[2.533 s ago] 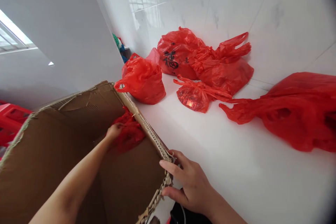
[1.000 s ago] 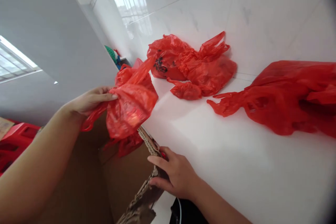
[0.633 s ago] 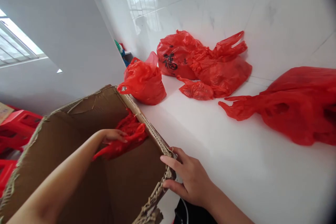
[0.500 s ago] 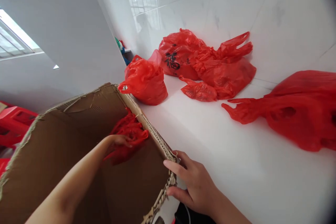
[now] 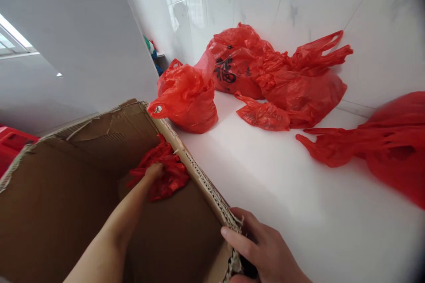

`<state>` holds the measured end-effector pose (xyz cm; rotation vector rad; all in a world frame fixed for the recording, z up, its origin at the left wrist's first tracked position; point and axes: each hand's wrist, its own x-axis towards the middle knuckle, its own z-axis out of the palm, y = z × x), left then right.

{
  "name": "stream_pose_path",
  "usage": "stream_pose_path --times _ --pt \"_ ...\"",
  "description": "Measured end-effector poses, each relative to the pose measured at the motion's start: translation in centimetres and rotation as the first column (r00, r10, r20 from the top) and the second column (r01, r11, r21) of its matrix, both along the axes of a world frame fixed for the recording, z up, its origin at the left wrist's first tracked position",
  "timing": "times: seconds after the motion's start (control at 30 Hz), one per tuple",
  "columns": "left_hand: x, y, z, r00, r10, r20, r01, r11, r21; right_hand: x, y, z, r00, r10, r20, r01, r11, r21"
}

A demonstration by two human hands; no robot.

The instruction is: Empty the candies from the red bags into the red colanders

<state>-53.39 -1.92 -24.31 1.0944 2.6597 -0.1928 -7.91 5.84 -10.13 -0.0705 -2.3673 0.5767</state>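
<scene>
Crumpled red bags [image 5: 164,171]: they lie deep inside the cardboard box [image 5: 66,194], against its right wall, at the far corner.
Left hand [image 5: 153,171]: it reaches down into the box and rests on the crumpled red bags; I cannot tell if the fingers are closed on them.
Right hand [image 5: 262,252]: it holds the torn near right corner of the box, fingers curled over the rim.
Cardboard box: open, with ragged edges, just beside the left edge of the white counter [image 5: 282,203].
Filled red bag [image 5: 187,97]: it stands on the counter, touching the far rim of the box.
Other red bags [image 5: 282,79]: a pile at the far tiled wall [image 5: 299,0].
Flat red bag [image 5: 375,150]: on the right, apart from the pile.
</scene>
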Motion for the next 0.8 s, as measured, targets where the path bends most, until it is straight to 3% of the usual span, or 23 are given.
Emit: stream_pose_path --times 0.2,0.3,0.43,0.53,0.63,0.7,0.8 --pt "-0.2 0.7 0.8 0.975 0.156 -0.159 -0.142 0.986 0.092 -0.1 0.1 -0.1 0.999 -0.021 0.036 0.02 1.0 0.02" --pt "1.3 0.8 0.9 0.953 0.207 -0.223 -0.176 0.973 0.152 -0.1 0.0 -0.5 0.999 -0.038 0.016 0.038 0.999 -0.001" --pt "4.8 -0.4 0.8 0.952 0.189 -0.242 -0.144 0.97 0.194 -0.2 0.0 -0.5 0.999 -0.006 0.031 0.006 1.0 -0.005" --pt "7.9 -2.6 0.2 0.984 0.043 -0.173 -0.011 0.984 0.179 -0.1 0.1 0.0 0.999 0.008 0.048 -0.008 1.0 0.007" --pt "9.9 -4.1 -1.1 0.994 -0.109 0.024 0.106 0.99 0.094 0.0 0.1 0.6 0.998 0.006 0.067 -0.007 1.0 0.017" --pt "10.1 -4.0 -2.0 0.986 -0.102 0.133 0.098 0.995 0.035 0.0 0.0 0.9 0.998 -0.003 0.061 0.002 1.0 0.016" --pt "9.3 -1.8 -2.4 0.984 -0.021 0.176 0.02 1.0 0.004 0.1 -0.1 1.2 0.999 -0.005 0.047 0.005 1.0 0.001"
